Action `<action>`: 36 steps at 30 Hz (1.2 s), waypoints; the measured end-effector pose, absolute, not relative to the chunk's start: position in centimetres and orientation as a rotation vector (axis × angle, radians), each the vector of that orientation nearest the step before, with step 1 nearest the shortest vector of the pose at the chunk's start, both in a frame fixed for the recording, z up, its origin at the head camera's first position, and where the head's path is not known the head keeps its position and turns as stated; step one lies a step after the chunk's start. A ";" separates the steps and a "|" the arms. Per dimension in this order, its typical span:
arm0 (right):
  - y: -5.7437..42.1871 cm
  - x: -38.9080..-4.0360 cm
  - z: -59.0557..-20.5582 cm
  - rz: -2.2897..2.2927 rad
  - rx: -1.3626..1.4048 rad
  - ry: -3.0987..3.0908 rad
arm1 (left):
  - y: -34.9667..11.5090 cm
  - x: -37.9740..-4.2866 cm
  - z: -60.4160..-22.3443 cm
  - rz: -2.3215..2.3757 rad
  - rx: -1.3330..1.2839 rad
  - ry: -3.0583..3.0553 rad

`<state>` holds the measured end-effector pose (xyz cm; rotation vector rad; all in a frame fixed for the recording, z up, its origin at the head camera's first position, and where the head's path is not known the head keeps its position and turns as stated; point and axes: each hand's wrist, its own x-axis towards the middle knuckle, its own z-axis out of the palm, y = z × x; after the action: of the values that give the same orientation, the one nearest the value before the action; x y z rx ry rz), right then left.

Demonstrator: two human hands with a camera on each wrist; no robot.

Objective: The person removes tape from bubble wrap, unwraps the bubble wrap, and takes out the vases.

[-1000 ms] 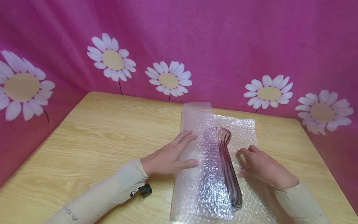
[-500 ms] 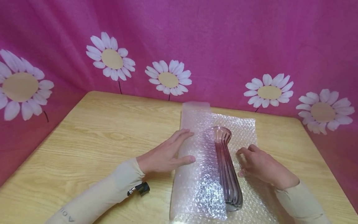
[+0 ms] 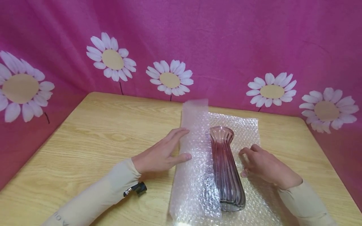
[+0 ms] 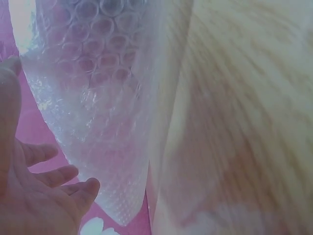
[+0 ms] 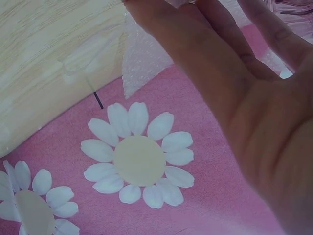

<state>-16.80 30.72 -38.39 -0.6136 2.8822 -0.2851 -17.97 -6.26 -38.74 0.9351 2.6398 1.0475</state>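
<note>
A ribbed glass vase [image 3: 227, 169], pink at the mouth and greyish at the base, lies on a sheet of bubble wrap [image 3: 249, 135]. The sheet's left part is folded up as a flap [image 3: 195, 166] and covers the vase's left edge. My left hand [image 3: 162, 150] is at the flap's outer left side, fingers extended and thumb apart; in the left wrist view that hand [image 4: 44, 186] is beside the wrap's edge. Right of the vase, my right hand [image 3: 266, 166] rests with bent fingertips on the wrap. In the right wrist view its fingers [image 5: 195, 54] look fairly straight.
The wood-grain table [image 3: 107, 131] extends left of the wrap and right of my right hand. A pink curtain with white daisies [image 3: 169, 80] hangs behind it. A small black device [image 3: 138, 189] is at my left cuff.
The flap has swung left, so more of the vase is uncovered. My left hand has drawn back to the left along with it. My right hand has stayed in place.
</note>
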 end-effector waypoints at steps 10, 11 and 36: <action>31.1 -16.9 -38.5 -0.260 -0.655 2.935 | -6.5 -17.9 -37.8 1.066 0.947 2.640; 31.1 -16.9 -38.5 -0.260 -0.665 2.940 | -6.4 -17.9 -37.7 1.062 0.952 2.642; 30.7 -16.8 -38.4 -0.252 -0.695 2.924 | -3.1 -17.1 -36.0 0.900 1.203 2.602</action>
<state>-16.81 30.74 -38.37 -0.6947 2.9243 -0.2521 -17.13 -3.08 -35.98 1.2033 2.6016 0.9004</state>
